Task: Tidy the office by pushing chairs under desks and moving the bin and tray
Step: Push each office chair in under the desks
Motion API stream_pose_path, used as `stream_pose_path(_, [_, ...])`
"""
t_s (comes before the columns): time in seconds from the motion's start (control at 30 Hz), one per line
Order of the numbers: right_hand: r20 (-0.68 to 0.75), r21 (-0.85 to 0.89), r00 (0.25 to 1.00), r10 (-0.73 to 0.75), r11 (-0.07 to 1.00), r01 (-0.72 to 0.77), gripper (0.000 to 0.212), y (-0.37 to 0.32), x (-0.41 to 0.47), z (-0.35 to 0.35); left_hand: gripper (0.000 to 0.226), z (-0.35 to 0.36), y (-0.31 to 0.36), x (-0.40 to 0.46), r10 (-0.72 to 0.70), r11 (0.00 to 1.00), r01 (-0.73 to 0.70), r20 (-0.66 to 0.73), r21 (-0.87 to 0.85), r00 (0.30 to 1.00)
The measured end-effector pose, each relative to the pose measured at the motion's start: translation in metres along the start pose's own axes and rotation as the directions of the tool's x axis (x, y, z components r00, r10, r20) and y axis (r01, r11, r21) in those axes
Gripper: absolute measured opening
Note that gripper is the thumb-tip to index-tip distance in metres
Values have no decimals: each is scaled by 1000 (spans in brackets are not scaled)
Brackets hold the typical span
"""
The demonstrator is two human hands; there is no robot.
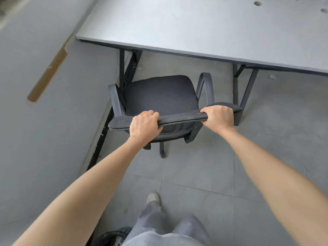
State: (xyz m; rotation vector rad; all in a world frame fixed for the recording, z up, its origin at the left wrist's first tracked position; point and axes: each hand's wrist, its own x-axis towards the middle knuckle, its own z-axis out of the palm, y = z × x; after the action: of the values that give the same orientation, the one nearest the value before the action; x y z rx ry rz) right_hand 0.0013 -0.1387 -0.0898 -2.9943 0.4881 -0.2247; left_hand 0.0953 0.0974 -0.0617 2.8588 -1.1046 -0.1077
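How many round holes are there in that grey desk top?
2, both near the far right corner of the pale grey desk top: one hole and another at the picture's right edge. More may lie out of view.

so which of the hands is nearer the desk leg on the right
Right. The right hand grips the backrest end beside that desk leg; the left hand grips farther left.

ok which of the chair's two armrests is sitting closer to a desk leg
The left armrest: it sits right against the desk's left black leg, overlapping it in view. The right armrest has a clear floor gap before the right leg.
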Motion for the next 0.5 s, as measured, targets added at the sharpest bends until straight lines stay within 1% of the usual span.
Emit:
stream_pose_path(0.07, [-2,5,1000,6,1000,-6,22,-10,25,2,23,-4,-18,22,-4,1000,4,-9,-1,1000])
stream_pose_path(0.17, [-56,28,998,8,1000,-7,20,-18,54,8,22,-6,-37,50,-8,1000,8,-5,7,1000])
stream_pose_path(0.3, [-64,38,998,23,999,-21,24,-19,101,12,23,-8,-60,97,1,1000,0,-28,9,1000])
stream_pose_path(0.37, [-75,36,997,8,999,-6,25,-17,128,14,22,-8,-68,123,-22,1000,22,-38,10,999])
stream_pose_path(0.5, [35,18,997,-63,998,63,28,-10,173,17,19,-11,-77,165,-85,996,86,-42,2,995])
